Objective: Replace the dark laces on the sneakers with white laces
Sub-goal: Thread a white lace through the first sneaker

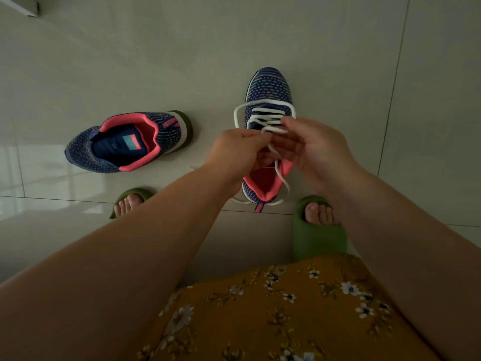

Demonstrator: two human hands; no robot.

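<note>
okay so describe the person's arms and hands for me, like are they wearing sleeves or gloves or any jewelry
Both arms are bare from the bottom edge of the picture to the wrist: no sleeves show. The left hand and the right hand wear no gloves, and no rings, bracelets or watch can be seen. Nails look short and unpainted, as far as the dim light lets one tell.

Unlaced sneaker (127, 142) left of laced sneaker (268, 89), well apart.
</note>
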